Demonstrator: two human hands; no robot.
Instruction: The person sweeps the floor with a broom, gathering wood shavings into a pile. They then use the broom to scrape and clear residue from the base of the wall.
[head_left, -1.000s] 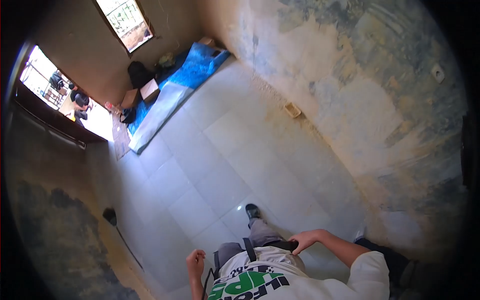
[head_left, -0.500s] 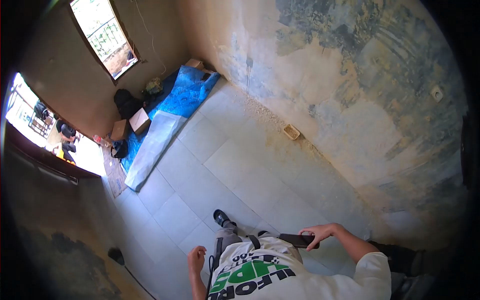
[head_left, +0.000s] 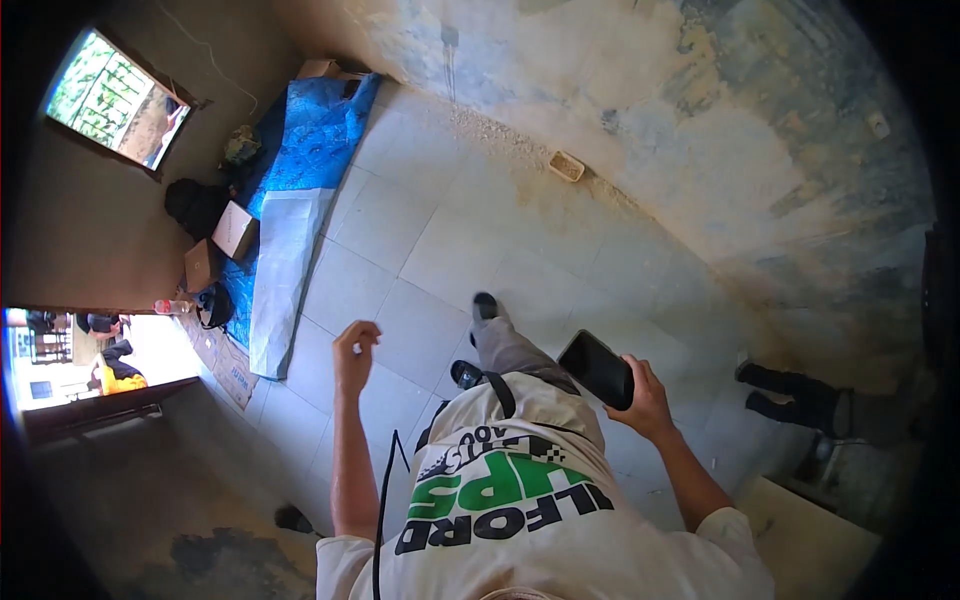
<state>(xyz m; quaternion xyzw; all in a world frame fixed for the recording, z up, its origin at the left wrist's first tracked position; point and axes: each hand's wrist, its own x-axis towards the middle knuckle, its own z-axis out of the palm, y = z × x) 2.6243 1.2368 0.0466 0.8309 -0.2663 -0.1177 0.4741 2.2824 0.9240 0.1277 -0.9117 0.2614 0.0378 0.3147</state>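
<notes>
My right hand (head_left: 645, 398) is wrapped round a black smartphone (head_left: 597, 370), held out in front of my right hip with its dark screen facing up. My left hand (head_left: 356, 350) is raised in front of me on the left, away from any object. Its fingers are loosely curled, with a gap showing between thumb and fingers and nothing visible in them. A black cord (head_left: 384, 510) runs down the left side of my white printed T-shirt (head_left: 520, 500). Below are my grey trousers (head_left: 515, 348) and dark sandals (head_left: 466, 374).
Grey tiles (head_left: 390, 260) cover the floor. A blue tarp (head_left: 320, 130) lies by the far wall, with cardboard boxes (head_left: 235, 230) and a black bag (head_left: 195, 207) beside it. A small tray (head_left: 567, 166) and rubble line the patchy wall. A dark trouser-like shape (head_left: 800, 400) is at right.
My view has turned and shifted. My left hand has risen and moved forward. The phone has swung from lying edge-on to showing its screen, still in my right hand. My legs have stepped.
</notes>
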